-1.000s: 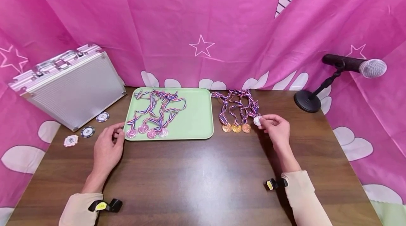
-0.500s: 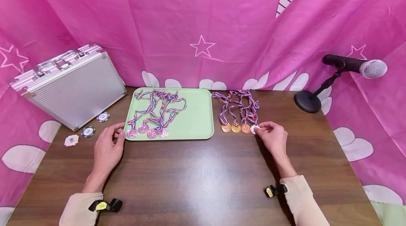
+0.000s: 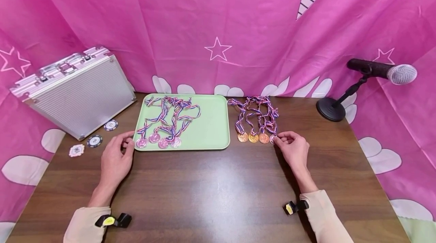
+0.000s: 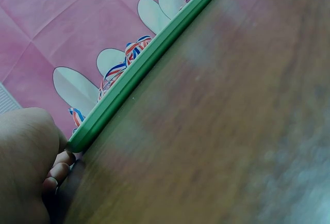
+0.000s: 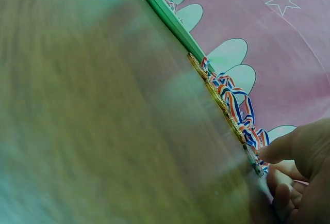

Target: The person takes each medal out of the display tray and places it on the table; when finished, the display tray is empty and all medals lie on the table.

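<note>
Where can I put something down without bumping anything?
The biggest bare patch is the table in front of the green tray, between the left hand and right hand. The tray's right half is bare too. It's crowded on the tray's left, with medals and ribbons, and right of the tray, where more medals lie by the right hand.

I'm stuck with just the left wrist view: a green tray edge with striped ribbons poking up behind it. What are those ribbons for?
Observer: They carry medals; four lie in the tray.
Visitor: Lovely! Anything happening beyond the far end?
Observer: Yes, the right hand's grip is on the end medal of a second group.
Visitor: And further right still?
Observer: A microphone with a silver-coloured head.
</note>
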Action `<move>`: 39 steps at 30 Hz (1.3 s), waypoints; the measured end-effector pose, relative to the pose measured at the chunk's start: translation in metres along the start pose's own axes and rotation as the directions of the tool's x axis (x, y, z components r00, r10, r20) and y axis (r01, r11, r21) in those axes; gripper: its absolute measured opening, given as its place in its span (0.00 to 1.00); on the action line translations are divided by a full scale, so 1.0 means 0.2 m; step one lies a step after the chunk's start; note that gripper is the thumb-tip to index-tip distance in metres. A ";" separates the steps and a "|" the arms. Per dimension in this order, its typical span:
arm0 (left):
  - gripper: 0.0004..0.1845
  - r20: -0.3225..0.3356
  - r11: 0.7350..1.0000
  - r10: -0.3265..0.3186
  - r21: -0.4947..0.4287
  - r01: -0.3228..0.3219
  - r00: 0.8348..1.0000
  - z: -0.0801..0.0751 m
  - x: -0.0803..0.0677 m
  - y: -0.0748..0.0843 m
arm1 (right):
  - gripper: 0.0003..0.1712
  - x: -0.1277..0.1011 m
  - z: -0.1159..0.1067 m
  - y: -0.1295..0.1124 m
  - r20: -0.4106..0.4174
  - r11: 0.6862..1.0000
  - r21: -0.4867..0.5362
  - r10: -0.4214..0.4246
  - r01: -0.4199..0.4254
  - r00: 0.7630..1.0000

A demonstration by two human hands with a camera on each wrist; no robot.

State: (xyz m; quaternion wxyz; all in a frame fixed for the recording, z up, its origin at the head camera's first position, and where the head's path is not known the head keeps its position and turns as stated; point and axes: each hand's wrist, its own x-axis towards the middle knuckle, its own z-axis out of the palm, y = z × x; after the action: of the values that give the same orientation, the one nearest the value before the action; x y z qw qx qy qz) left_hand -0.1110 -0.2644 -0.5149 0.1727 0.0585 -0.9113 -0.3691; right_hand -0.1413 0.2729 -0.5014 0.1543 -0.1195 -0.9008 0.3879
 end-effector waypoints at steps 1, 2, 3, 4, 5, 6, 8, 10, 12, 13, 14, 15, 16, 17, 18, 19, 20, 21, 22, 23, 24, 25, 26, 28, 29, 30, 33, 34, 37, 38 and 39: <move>0.18 0.000 1.000 0.000 0.001 0.000 1.000 0.00 0.00 0.00 | 0.10 0.00 0.00 0.00 -0.011 1.000 0.003 -0.007 0.007 1.000; 0.18 -0.001 1.000 0.000 0.001 0.000 1.000 0.00 0.00 0.00 | 0.09 -0.01 0.00 0.00 -0.024 1.000 0.007 -0.016 0.016 1.000; 0.18 0.000 1.000 0.000 0.001 0.000 1.000 0.00 0.00 0.00 | 0.08 -0.01 0.01 -0.01 -0.037 1.000 0.013 -0.024 0.025 0.999; 0.18 0.000 1.000 -0.002 0.002 0.002 1.000 0.00 0.00 0.00 | 0.08 -0.01 0.01 -0.01 -0.049 0.999 0.021 -0.034 0.035 0.998; 0.18 0.001 1.000 -0.003 0.001 0.003 1.000 0.00 0.00 0.00 | 0.07 -0.02 0.01 -0.02 -0.060 0.998 0.030 -0.045 0.047 0.997; 0.18 0.001 1.000 -0.004 0.002 0.004 1.000 0.00 0.00 0.00 | 0.07 -0.02 0.02 -0.03 -0.069 0.998 0.039 -0.055 0.058 0.996; 0.18 0.002 1.000 -0.006 0.002 0.006 1.000 0.00 0.00 0.00 | 0.06 -0.03 0.03 -0.06 -0.076 0.995 0.057 -0.074 0.078 0.994; 0.18 0.003 1.000 -0.007 0.003 0.007 1.000 0.00 0.00 0.00 | 0.06 -0.05 0.05 -0.09 -0.072 0.993 0.074 -0.088 0.094 0.993; 0.18 0.003 1.000 -0.005 0.005 0.005 1.000 -0.01 0.00 0.00 | 0.06 -0.06 0.07 -0.12 -0.066 0.990 0.084 -0.109 0.114 0.992; 0.18 0.003 1.000 -0.004 0.004 0.004 1.000 -0.01 0.00 0.00 | 0.06 -0.08 0.08 -0.14 -0.060 0.988 0.091 -0.118 0.123 0.991; 0.18 0.003 1.000 -0.003 0.004 0.003 1.000 -0.01 0.00 0.00 | 0.06 -0.09 0.10 -0.16 -0.054 0.986 0.100 -0.132 0.136 0.990; 0.18 0.003 1.000 -0.002 0.005 0.002 1.000 -0.01 0.00 0.00 | 0.06 -0.10 0.11 -0.18 -0.047 0.983 0.110 -0.145 0.149 0.988; 0.18 0.003 1.000 -0.002 0.006 0.002 1.000 -0.01 0.00 0.00 | 0.07 -0.11 0.12 -0.20 -0.039 0.979 0.120 -0.159 0.163 0.987; 0.18 0.003 1.000 -0.003 0.006 0.003 1.000 0.00 0.00 0.00 | 0.07 -0.12 0.14 -0.22 -0.028 0.976 0.129 -0.173 0.175 0.985; 0.18 0.004 1.000 -0.004 0.005 0.004 1.000 0.00 0.00 0.00 | 0.07 -0.14 0.15 -0.24 -0.016 0.973 0.138 -0.186 0.187 0.982; 0.18 0.005 1.000 -0.005 0.005 0.005 1.000 0.00 0.01 0.00 | 0.07 -0.15 0.16 -0.26 -0.005 0.969 0.147 -0.199 0.198 0.980; 0.18 0.004 1.000 -0.003 0.003 0.003 1.000 0.00 0.01 0.00 | 0.07 -0.16 0.18 -0.28 0.006 0.966 0.153 -0.214 0.210 0.977; 0.18 0.005 1.000 -0.003 0.001 0.003 1.000 0.00 0.01 0.00 | 0.07 -0.17 0.19 -0.30 0.021 0.962 0.163 -0.225 0.219 0.974; 0.18 0.004 1.000 -0.002 0.000 0.002 1.000 0.00 0.01 0.00 | 0.07 -0.18 0.21 -0.31 0.036 0.959 0.167 -0.238 0.229 0.971; 0.18 0.004 1.000 -0.002 -0.002 0.002 1.000 0.00 0.01 0.00 | 0.07 -0.19 0.23 -0.33 0.048 0.955 0.170 -0.252 0.241 0.966; 0.18 0.003 1.000 0.000 -0.002 0.000 1.000 0.00 0.01 0.00 | 0.07 -0.20 0.25 -0.35 0.059 0.951 0.175 -0.268 0.254 0.962; 0.17 0.000 1.000 0.002 -0.003 -0.002 1.000 0.00 0.01 0.00 | 0.06 -0.21 0.27 -0.37 0.068 0.946 0.177 -0.286 0.271 0.956; 0.17 -0.002 1.000 0.002 -0.004 -0.002 1.000 0.00 0.01 0.00 | 0.06 -0.22 0.29 -0.39 0.080 0.941 0.182 -0.303 0.285 0.950; 0.17 -0.002 1.000 0.000 -0.001 0.000 1.000 0.00 0.00 0.00 | 0.06 -0.24 0.32 -0.42 0.095 0.931 0.185 -0.334 0.313 0.938; 0.17 -0.004 1.000 -0.001 -0.002 0.001 1.000 0.00 0.00 0.00 | 0.06 -0.25 0.34 -0.45 0.104 0.928 0.189 -0.345 0.323 0.933; 0.17 -0.004 1.000 0.000 0.000 0.000 1.000 0.00 0.00 0.00 | 0.06 -0.26 0.35 -0.47 0.113 0.924 0.191 -0.355 0.330 0.928; 0.17 -0.006 1.000 0.002 -0.004 -0.002 1.000 0.00 0.00 0.00 | 0.06 -0.28 0.41 -0.53 0.141 0.921 0.198 -0.365 0.335 0.920; 0.17 -0.007 1.000 0.003 -0.006 -0.003 1.000 0.00 0.00 0.00 | 0.06 -0.29 0.43 -0.55 0.149 0.920 0.199 -0.368 0.336 0.918; 0.17 -0.008 1.000 0.003 -0.006 -0.003 1.000 0.00 0.00 0.00 | 0.06 -0.32 0.49 -0.62 0.173 0.918 0.200 -0.377 0.342 0.910; 0.17 -0.007 1.000 0.003 -0.003 -0.003 1.000 0.00 0.00 0.00 | 0.07 -0.33 0.51 -0.64 0.182 0.918 0.196 -0.381 0.346 0.907; 0.17 -0.008 1.000 0.003 -0.001 -0.003 1.000 0.00 0.00 0.00 | 0.07 -0.34 0.53 -0.66 0.189 0.916 0.193 -0.388 0.353 0.902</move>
State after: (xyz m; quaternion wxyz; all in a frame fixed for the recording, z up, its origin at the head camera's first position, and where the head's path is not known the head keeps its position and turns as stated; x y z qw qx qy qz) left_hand -0.1113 -0.2640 -0.5145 0.1771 0.0586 -0.9105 -0.3691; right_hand -0.1307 0.0918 -0.4851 0.1319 0.1109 -0.8859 0.4306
